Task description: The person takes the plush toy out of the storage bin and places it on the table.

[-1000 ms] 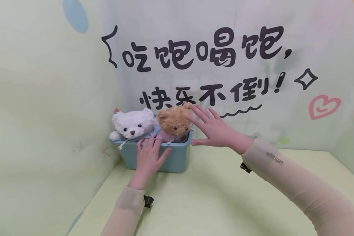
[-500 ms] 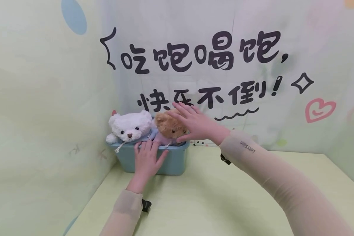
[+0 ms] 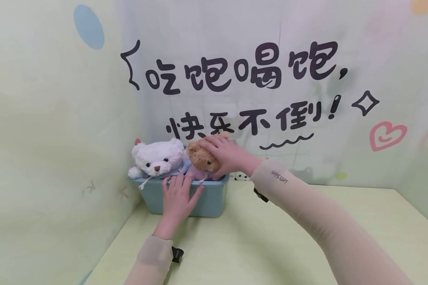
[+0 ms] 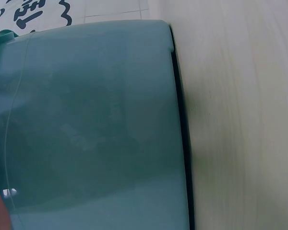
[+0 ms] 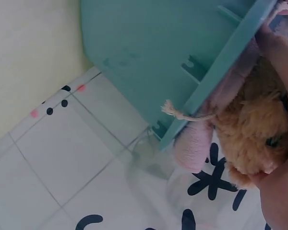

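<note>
A blue-green plastic storage bin (image 3: 214,198) stands against the back wall. Inside it on the left is a white teddy bear (image 3: 158,158), its head and one paw above the rim. A brown teddy bear (image 3: 203,160) in pink clothing sits to its right. My right hand (image 3: 230,156) grips the brown bear's head, fingers over the top and thumb low at the side. At the bin's front, my left hand (image 3: 178,198) holds the rim, fingers over it and thumb spread on the outside. In the right wrist view, the brown bear's pink arm (image 5: 194,148) sticks out past the rim.
The bin rests on a pale yellow-green table (image 3: 289,237), close to the left wall (image 3: 57,158). Behind it hangs a printed backdrop (image 3: 306,23) with large black characters. A dark clip (image 3: 177,254) is on the left sleeve, another clip (image 3: 260,194) on the right.
My right hand has moved left from beside the brown bear onto its head and now grips it. My left hand keeps its place at the bin's front rim.
</note>
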Demonstrator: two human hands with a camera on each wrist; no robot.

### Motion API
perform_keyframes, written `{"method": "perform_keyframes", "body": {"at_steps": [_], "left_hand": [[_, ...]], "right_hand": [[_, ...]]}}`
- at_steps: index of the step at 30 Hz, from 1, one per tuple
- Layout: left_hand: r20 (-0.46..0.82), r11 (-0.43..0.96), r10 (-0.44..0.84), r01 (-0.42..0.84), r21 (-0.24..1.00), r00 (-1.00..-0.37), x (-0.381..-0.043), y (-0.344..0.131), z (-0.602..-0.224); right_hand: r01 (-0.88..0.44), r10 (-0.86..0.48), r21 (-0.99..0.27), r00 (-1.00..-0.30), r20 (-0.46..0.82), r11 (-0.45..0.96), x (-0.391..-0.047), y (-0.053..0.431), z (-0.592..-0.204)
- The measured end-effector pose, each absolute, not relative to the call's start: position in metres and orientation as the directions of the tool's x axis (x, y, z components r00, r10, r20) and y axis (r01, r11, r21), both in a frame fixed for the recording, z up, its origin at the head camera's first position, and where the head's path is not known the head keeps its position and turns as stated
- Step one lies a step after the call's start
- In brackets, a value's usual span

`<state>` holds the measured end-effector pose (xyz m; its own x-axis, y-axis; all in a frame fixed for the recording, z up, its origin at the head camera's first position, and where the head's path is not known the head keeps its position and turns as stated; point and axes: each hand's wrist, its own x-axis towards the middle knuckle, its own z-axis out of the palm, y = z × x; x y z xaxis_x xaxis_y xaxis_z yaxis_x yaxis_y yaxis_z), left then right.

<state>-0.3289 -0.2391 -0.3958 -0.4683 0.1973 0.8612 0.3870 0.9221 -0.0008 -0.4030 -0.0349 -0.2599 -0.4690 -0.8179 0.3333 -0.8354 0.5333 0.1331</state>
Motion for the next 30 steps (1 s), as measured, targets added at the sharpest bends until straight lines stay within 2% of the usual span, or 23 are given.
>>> {"method": "perform_keyframes", "body": {"at_steps": [9, 17, 30], "left_hand": [[0.874, 0.917, 0.191, 0.399, 0.003, -0.446, -0.328, -0.238, -0.396], [0.87, 0.92, 0.192, 0.393, 0.003, -0.455, -0.328, -0.238, -0.395], [0.894, 0.922, 0.191, 0.387, -0.022, -0.406, -0.333, -0.239, -0.401]], "right_hand": [[-0.872, -0.805, 0.109, -0.386, 0.45, 0.478, -0.403, -0.034, -0.272], [-0.819, -0.777, 0.171, -0.422, 0.467, 0.548, -0.402, -0.035, -0.275], [-0.802, -0.789, 0.305, -0.301, 0.536, 0.513, -0.412, -0.033, -0.28]]}}
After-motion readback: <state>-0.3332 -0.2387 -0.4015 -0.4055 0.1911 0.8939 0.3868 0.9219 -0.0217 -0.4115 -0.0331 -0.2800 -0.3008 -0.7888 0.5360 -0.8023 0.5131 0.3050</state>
